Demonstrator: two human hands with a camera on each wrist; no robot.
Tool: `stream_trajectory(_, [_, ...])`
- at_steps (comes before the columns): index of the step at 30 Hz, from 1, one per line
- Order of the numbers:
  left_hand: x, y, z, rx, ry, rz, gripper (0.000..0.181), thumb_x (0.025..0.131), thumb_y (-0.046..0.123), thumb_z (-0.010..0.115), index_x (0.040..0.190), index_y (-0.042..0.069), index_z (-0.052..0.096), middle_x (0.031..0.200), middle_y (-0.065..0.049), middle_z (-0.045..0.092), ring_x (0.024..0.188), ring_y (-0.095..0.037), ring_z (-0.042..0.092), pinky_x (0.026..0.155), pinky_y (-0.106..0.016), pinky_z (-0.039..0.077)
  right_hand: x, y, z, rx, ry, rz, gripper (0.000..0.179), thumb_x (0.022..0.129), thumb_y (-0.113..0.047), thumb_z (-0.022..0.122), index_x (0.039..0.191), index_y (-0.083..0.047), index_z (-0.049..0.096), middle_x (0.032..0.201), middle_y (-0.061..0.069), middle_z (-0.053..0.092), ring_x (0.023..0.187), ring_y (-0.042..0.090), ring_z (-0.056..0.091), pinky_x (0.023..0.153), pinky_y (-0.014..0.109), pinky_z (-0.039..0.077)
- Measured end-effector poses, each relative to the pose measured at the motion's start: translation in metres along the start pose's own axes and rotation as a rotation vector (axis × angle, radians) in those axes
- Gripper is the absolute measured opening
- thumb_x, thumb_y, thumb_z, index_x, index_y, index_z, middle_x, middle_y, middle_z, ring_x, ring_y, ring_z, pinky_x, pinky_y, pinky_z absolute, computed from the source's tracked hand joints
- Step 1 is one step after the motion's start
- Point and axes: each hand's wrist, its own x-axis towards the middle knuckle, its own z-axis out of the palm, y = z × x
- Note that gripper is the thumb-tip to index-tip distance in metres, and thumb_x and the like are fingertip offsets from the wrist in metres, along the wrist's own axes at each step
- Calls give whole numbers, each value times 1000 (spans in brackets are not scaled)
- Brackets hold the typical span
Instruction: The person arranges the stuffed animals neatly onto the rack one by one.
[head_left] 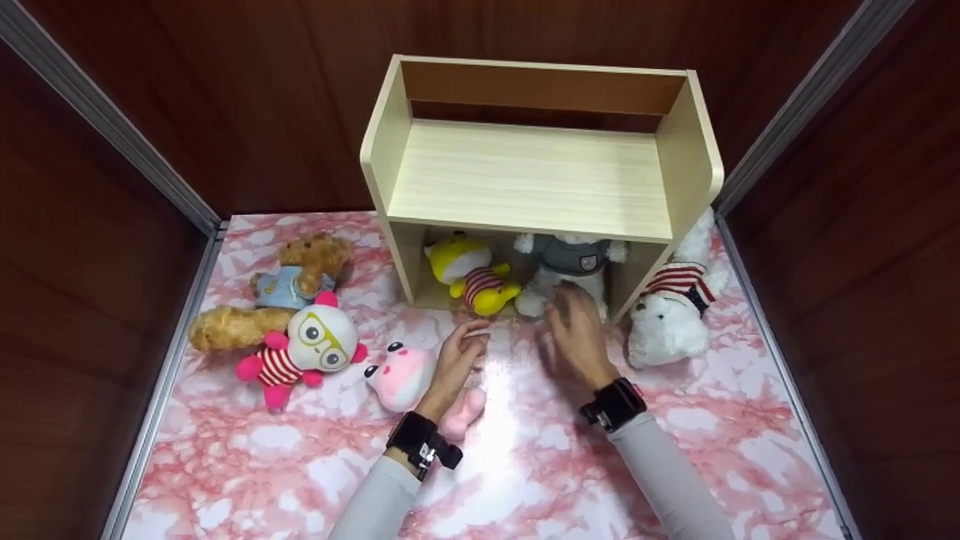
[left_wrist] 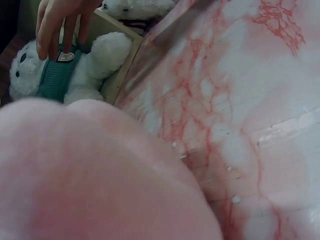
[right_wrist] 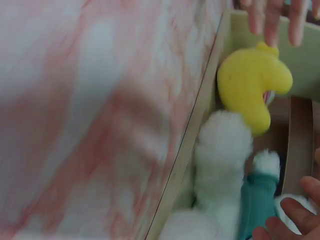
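Inside the lower compartment of a pale wooden shelf [head_left: 529,176] sits a white plush bear in a grey-green sweater [head_left: 571,256]. My right hand [head_left: 579,334] is in front of its legs, fingers relaxed and spread; whether they touch it I cannot tell. Left of the bear, a yellow plush toy with a striped shirt [head_left: 481,285] leans in the same compartment. My left hand [head_left: 454,367], fingers loosely bent and holding nothing, hovers near the shelf's front edge. Beneath that wrist lies a pink plush toy [head_left: 401,379], partly covered by the arm.
On the left lie a panda plush with yellow glasses [head_left: 322,341] and a brown plush in a light blue shirt [head_left: 311,262]. A white plush dog with a striped garment [head_left: 667,330] lies against the shelf's right side. Dark panels [head_left: 840,247] wall in the pink marbled surface [head_left: 277,480].
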Motion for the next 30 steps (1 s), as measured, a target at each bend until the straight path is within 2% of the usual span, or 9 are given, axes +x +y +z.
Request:
stream_trajectory(3, [3,-2,-7,-4,32,47,37,98,-6,52,134,-16,54,127,-31,64,111,-25,65,84,-33,55,6,-11,14,-12,-70,-2,34,97,-13,70,128,1,66,126,21,64,116,39,59,103,53,47])
stream_trajectory(7, [7,-13,-21,-17,89,96,36,96,-11,50,131,-16,56,129,-32,61,106,-16,65,81,-28,55,16,-20,37,-46,-128,-72,45,95,-21,76,131,3,63,127,23,64,113,39,61,100,51,51])
stream_trajectory(9, [9,-18,-29,-12,115,123,37,96,-12,49,131,-16,56,131,-32,62,109,-20,65,80,-29,55,23,-24,48,-79,-149,-113,53,94,-28,77,133,4,61,129,24,63,114,39,61,101,51,51])
stream_trajectory(13, [7,-21,-40,13,151,191,36,96,-11,50,131,-16,56,132,-28,63,120,-37,62,91,-37,56,34,-29,67,-174,-178,-175,73,90,-40,80,142,4,55,137,25,59,122,42,58,105,56,47])
stream_trajectory(15, [5,-21,-44,-6,157,215,36,96,-9,51,131,-15,57,131,-30,62,121,-44,59,94,-42,55,37,-29,77,-231,-157,-215,83,85,-43,84,145,4,52,141,27,57,125,46,57,107,59,46])
stream_trajectory(18, [4,-23,-47,-46,155,233,37,95,-8,51,130,-14,58,132,-35,58,120,-47,58,94,-40,55,39,-27,89,-313,-102,-260,93,79,-45,88,146,7,50,138,30,58,122,50,58,101,62,49])
stream_trajectory(22, [3,-24,-48,-84,148,244,39,92,-6,51,129,-16,58,133,-40,54,119,-46,58,94,-32,53,39,-21,103,-395,3,-289,81,75,-46,90,131,6,63,119,26,67,102,45,67,87,58,57])
stream_trajectory(25, [3,-25,-50,-92,147,245,40,92,-4,50,129,-17,57,132,-40,54,119,-47,58,93,-30,53,38,-19,106,-401,-9,-254,70,77,-44,90,124,3,67,112,22,70,94,41,68,85,57,57])
stream_trajectory(30, [2,-23,-54,-84,145,248,39,94,-3,50,129,-17,57,131,-40,54,119,-50,56,97,-41,54,33,-21,100,-380,-57,-240,64,76,-38,90,124,-2,68,105,20,72,92,40,68,87,58,54])
